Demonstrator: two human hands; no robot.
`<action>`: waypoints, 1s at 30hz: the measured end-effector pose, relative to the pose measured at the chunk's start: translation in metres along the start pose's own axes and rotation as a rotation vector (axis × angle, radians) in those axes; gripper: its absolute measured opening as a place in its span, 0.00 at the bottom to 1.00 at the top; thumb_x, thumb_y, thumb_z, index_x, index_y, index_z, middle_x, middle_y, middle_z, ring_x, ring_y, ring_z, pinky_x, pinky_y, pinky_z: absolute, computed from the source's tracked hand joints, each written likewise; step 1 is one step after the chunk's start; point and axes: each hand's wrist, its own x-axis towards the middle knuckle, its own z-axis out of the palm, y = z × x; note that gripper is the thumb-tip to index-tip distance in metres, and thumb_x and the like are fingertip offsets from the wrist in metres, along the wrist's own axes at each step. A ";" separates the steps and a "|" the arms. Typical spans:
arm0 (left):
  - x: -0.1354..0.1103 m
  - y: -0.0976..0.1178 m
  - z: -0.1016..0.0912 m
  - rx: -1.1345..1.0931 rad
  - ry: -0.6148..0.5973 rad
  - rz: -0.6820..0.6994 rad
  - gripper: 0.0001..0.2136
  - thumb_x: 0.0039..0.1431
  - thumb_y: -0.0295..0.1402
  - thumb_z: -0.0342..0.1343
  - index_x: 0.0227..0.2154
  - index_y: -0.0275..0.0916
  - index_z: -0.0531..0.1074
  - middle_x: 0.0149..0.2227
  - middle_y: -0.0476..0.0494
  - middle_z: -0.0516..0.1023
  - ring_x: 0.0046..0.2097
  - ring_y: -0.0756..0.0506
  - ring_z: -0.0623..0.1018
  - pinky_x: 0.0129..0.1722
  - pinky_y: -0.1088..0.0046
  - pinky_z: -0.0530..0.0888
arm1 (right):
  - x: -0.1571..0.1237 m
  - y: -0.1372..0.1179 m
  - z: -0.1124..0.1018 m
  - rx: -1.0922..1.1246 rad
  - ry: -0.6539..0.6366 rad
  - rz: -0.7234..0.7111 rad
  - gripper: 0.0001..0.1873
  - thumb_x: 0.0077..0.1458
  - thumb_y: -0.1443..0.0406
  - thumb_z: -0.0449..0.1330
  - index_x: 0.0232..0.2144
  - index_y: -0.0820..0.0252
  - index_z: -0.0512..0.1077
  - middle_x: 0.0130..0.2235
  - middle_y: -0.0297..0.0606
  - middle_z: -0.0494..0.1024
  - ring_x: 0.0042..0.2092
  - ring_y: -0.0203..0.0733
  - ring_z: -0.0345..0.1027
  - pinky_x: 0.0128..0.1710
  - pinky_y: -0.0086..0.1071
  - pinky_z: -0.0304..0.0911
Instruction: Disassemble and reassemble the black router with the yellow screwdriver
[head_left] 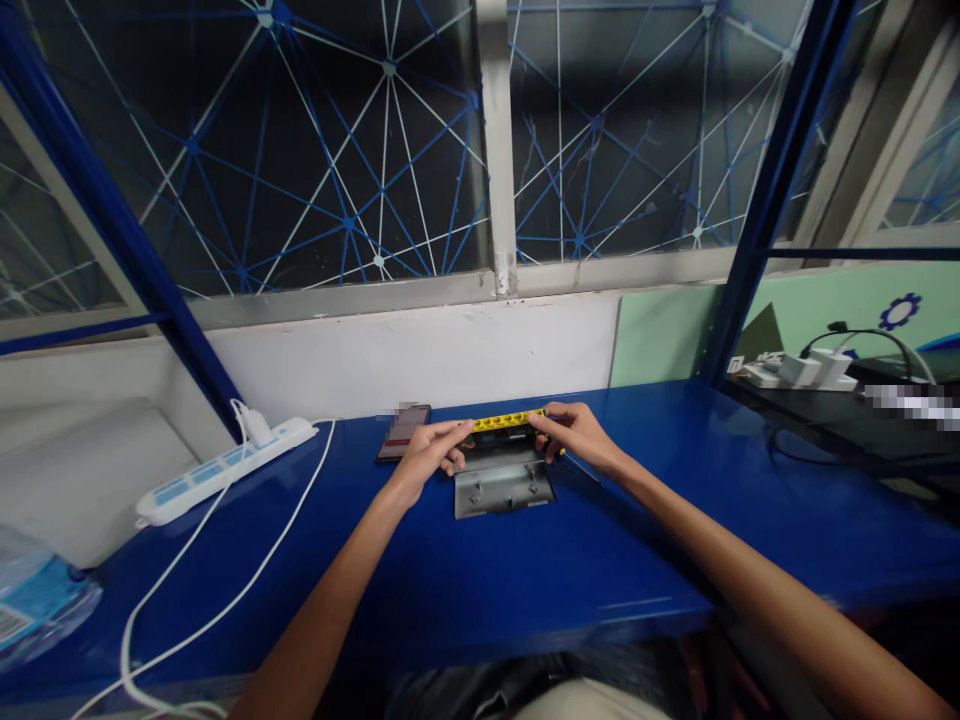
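Observation:
Both hands grip a small dark network device with a row of yellow ports [510, 421] along its upper edge. A bit of circuit board shows below the ports. My left hand [431, 455] pinches its left end, thumb on top and fingers curled under. The right end is held between the thumb and fingers of my right hand [576, 435]. Just below, a black plastic casing part [504, 492] lies on the blue table with its inner side up, showing small posts. A thin screwdriver [583, 468] rests by my right hand, its yellow end partly hidden.
A phone [403, 433] lies left of my left hand. Farther left are a white power strip [225, 472] with a trailing white cable [281, 555] and a clear-and-blue plastic package [49, 605]. White adapters [806, 368] stand at the right. Blue posts and a wall bound the table's back.

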 end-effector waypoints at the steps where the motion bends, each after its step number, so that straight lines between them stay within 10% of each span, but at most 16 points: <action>1: 0.000 0.001 -0.001 0.007 -0.005 0.019 0.22 0.53 0.47 0.60 0.42 0.33 0.76 0.36 0.38 0.77 0.25 0.51 0.74 0.20 0.78 0.66 | 0.000 0.001 -0.001 -0.017 -0.024 -0.001 0.20 0.48 0.50 0.64 0.28 0.63 0.75 0.23 0.35 0.73 0.22 0.35 0.67 0.20 0.30 0.66; 15: -0.006 0.005 -0.007 0.588 -0.249 0.290 0.24 0.51 0.45 0.62 0.51 0.45 0.73 0.43 0.40 0.72 0.40 0.43 0.73 0.38 0.68 0.70 | -0.004 -0.009 -0.015 -0.732 -0.251 -0.419 0.21 0.47 0.53 0.65 0.42 0.59 0.76 0.39 0.42 0.77 0.38 0.44 0.70 0.36 0.34 0.62; 30: -0.015 0.011 0.002 0.986 -0.409 0.284 0.30 0.41 0.52 0.66 0.47 0.45 0.72 0.45 0.43 0.70 0.48 0.37 0.70 0.48 0.61 0.66 | -0.008 -0.003 -0.006 -1.020 -0.493 -0.340 0.30 0.39 0.47 0.67 0.40 0.62 0.75 0.40 0.44 0.76 0.40 0.48 0.68 0.35 0.34 0.59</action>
